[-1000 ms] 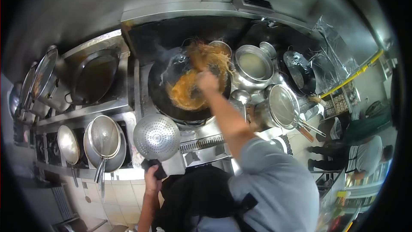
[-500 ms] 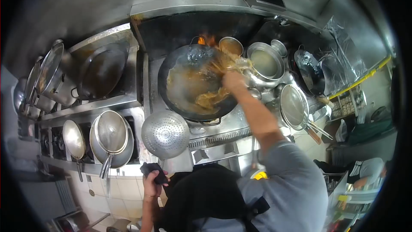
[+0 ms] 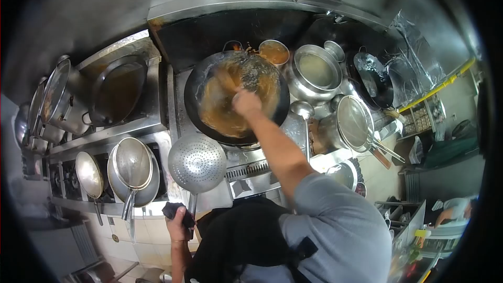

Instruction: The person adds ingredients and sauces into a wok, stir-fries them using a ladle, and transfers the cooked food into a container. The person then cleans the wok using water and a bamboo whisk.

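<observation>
A large black wok (image 3: 193, 110) sits on the steel range with murky brown liquid (image 3: 222, 121) swirling in it. Above the liquid, my right hand (image 3: 247, 104) is closed around what looks like a bamboo wok brush (image 3: 226, 80), whose tan bristles are smeared by motion. My left hand (image 3: 178, 226) is low, in front of the range, with its fingers wrapped round a bunched black cloth (image 3: 178, 213). A big perforated strainer (image 3: 197, 163) lies just beyond that hand, its handle pointing down towards the cloth.
Behind the wok's right rim stands a bowl of orange-brown liquid (image 3: 274, 52). A steel pot (image 3: 317, 68), a ladle (image 3: 302, 109) and a mesh strainer (image 3: 353, 122) are to the right. Another wok (image 3: 119, 90) stands left. A person (image 3: 451, 212) is at far right.
My right hand has swept left and slightly down across the wok with the brush, from the right rim to the middle. The view has shifted slightly; my left hand still grips the cloth.
</observation>
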### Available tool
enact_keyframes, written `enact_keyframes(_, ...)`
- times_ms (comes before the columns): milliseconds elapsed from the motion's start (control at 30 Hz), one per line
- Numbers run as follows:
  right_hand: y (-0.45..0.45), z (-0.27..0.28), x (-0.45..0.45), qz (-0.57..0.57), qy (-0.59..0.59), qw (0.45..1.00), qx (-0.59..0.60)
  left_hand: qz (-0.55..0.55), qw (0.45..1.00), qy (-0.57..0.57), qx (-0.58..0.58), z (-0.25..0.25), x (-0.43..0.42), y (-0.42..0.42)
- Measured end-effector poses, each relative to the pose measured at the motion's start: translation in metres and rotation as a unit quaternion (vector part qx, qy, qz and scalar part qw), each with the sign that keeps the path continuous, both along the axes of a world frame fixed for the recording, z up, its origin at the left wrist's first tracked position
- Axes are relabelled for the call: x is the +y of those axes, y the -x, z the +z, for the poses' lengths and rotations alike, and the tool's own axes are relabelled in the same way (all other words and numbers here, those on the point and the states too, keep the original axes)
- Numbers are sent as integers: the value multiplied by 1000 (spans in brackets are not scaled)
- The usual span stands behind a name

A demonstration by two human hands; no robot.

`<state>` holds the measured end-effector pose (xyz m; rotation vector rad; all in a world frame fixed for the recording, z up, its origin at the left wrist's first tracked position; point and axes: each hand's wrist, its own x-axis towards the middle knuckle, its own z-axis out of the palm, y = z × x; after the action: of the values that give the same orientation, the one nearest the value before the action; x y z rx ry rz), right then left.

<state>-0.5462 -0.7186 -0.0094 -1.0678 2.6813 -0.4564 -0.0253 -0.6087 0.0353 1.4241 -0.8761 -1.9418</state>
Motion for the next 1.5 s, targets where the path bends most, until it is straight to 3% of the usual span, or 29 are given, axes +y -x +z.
enact_keyframes(67, -54, 24, 25, 45, -8, 998, -35, 8, 999, 29, -17, 7, -1, 5)
enact_keyframes(167, -40, 62, 85, 149, -104, 983, 4, 11, 996, 80, -48, 23, -4, 5)
enact_keyframes(233, 25, 17, 69, 96, -56, 994, 23, 64, 997, 37, 7, 24, 1, 4)
enact_keyframes(267, 28, 40, 58, 64, 4, 997, -31, 40, 999, 17, 10, 20, 0, 0)
enact_keyframes(333, 11, 11, 12, -27, 94, 995, -35, 29, 999, 4, 33, 16, -3, 2)
enact_keyframes(367, -20, 29, 4, -37, 66, 993, -90, 28, 999, -7, 39, 12, -2, 2)
enact_keyframes(500, -101, 108, 71, 138, -73, 984, -88, 33, 997, 6, 63, 3, -9, 5)
enact_keyframes(533, -98, 126, 103, 164, -109, 976, -92, 45, 997, -4, 57, 7, -8, 4)
enact_keyframes(600, -39, 104, 144, 215, -155, 964, -12, 73, 996, -8, 43, 14, -8, 3)
enact_keyframes(667, 16, 114, 131, 114, -247, 962, 13, 61, 997, -17, 47, 14, -7, -4)
enact_keyframes(700, 29, 101, 111, 115, -246, 962, 20, 50, 997, -20, 56, 11, -10, -4)
enact_keyframes(767, 36, 58, 66, 14, -198, 980, 15, 43, 997, -22, 56, 5, -10, -1)
enact_keyframes(833, -29, 52, 60, 93, -142, 982, 85, 24, 999, -24, 16, 14, -13, 3)
enact_keyframes(933, -48, 69, 111, 162, -157, 971, 78, 66, 997, 0, 32, 20, -8, -5)
enact_keyframes(967, -23, 77, 120, 189, -234, 951, 68, 87, 996, -3, 38, 14, -5, -13)
enact_keyframes(1000, 9, 75, 123, 123, -240, 960, 72, 86, 996, -6, 34, 13, -4, -13)
enact_keyframes(1033, 57, 48, 124, 133, -211, 955, 160, 105, 994, 3, 36, 12, -3, -9)
enact_keyframes(1100, 77, 65, 85, 38, -73, 993, 81, 118, 992, 9, 36, 16, -2, -6)
enact_keyframes(1133, 78, 49, 53, -3, 9, 999, 36, 82, 996, 2, 31, 19, -5, -4)
enact_keyframes(1167, 76, 13, 21, 69, 40, 996, 30, 45, 999, -6, 26, 19, -6, -2)
enact_keyframes(1200, 59, -23, -17, 60, 17, 998, -3, 52, 998, -15, 15, 9, -8, 1)
enact_keyframes(1233, -15, 49, -14, -27, 19, 995, -97, 50, 998, -16, 17, 7, -7, 6)
enact_keyframes(1267, -38, 22, -23, 19, 39, 994, -96, 45, 999, -21, 9, 7, -9, 11)
enact_keyframes(1300, -86, 80, 1, 39, 4, 993, -109, 39, 999, -24, -2, 6, -14, 13)
enact_keyframes(1333, -99, 67, 18, 104, -16, 991, -86, 39, 999, -21, -4, 4, -14, 13)
enact_keyframes(1400, -112, 120, 86, 159, -114, 976, -92, 45, 999, -12, 19, 12, -13, 14)
enact_keyframes(1433, -81, 81, 115, 245, -140, 959, -39, 53, 998, -10, 25, 9, -13, 10)
enact_keyframes(1500, -25, 116, 157, 277, -156, 948, 10, 69, 997, -17, 34, 9, -16, 14)
